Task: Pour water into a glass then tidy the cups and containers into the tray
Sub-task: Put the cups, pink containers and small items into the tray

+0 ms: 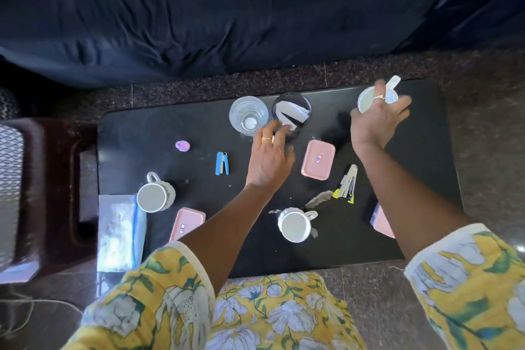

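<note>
A clear glass (248, 115) stands at the far middle of the black table (420, 167), with a little water at its bottom. Right beside it is a dark glass (292, 109) holding white paper. My left hand (270, 159) reaches up to the dark glass; the stretched fingertips touch its near rim without closing around it. At the far right corner my right hand (377, 119) grips a white jug (368, 99) from above. Two white mugs (155, 196) (295, 225) and three pink lidded containers (318, 160) (187, 223) (382, 221) stand nearer to me.
A dark brown tray (56, 179) sits off the table's left edge. A purple bottle (182, 146), a blue stapler (222, 163), hair clips (348, 185) and a plastic bag (119, 233) lie on the table. A dark blue sofa (199, 14) runs behind.
</note>
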Demonstrator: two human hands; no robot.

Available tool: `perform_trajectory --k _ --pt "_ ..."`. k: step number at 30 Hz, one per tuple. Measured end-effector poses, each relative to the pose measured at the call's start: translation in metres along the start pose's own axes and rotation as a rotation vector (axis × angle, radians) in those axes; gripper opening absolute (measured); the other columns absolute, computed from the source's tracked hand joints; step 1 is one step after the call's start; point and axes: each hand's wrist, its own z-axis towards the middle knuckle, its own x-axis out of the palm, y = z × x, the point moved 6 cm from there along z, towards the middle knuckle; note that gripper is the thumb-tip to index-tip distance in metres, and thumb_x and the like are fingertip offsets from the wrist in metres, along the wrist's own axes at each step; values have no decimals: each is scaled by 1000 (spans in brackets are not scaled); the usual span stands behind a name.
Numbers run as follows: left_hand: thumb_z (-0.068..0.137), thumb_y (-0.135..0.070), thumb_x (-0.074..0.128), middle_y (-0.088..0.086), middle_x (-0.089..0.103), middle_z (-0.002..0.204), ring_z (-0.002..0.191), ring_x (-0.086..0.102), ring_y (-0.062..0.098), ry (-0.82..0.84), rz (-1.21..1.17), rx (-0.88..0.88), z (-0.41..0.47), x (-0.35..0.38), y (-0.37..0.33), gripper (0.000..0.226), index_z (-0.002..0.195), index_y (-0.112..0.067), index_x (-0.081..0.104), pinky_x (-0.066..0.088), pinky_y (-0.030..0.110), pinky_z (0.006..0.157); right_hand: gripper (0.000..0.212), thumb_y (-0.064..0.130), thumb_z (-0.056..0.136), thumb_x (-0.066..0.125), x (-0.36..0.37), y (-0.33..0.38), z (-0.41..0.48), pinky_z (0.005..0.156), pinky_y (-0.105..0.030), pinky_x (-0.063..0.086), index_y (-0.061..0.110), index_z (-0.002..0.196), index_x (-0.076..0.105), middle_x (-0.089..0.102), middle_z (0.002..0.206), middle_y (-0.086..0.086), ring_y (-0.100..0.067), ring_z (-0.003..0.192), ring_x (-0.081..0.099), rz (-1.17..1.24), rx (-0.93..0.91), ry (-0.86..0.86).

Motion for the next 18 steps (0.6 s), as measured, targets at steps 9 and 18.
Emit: perform_trajectory --k 9,18 --pt "70 -35 70 12 45 133 114 44 29 -159 311 -602 -65 -90 170 64 127 -18 46 27 36 101 65 12 69 69 20 182 -93 81 -45 50 31 127 46 38 122 -18 -36 101 42 191 -288 93" --pt "74 -31 73 14 43 123 113 47 35 324 -35 -829 -122 -83 254 74 135 -28 31 46 41 82 65 8 69 71 92 282 -240 76 -43 52 30 126 48 38 118 -14 -34 100 43 149 -604 393"
